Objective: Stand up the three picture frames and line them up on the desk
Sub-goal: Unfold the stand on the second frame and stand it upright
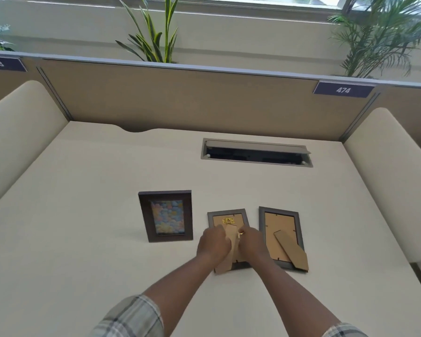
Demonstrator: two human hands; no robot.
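Three picture frames are on the cream desk (83, 190). A dark brown frame (166, 216) with a pastel picture stands upright at the left. A grey frame (226, 216) lies face down in the middle, its cardboard back up. My left hand (213, 244) and my right hand (252, 243) both grip its cardboard stand leg (230, 251), which is lifted off the back. A second grey frame (281, 235) lies face down to the right, its stand leg (292, 250) folded out slightly.
A cable slot (257, 153) with an open grey lid is set in the desk behind the frames. Tan partition panels (192, 98) wall the back and both sides. Potted plants (153, 37) rise behind the partition.
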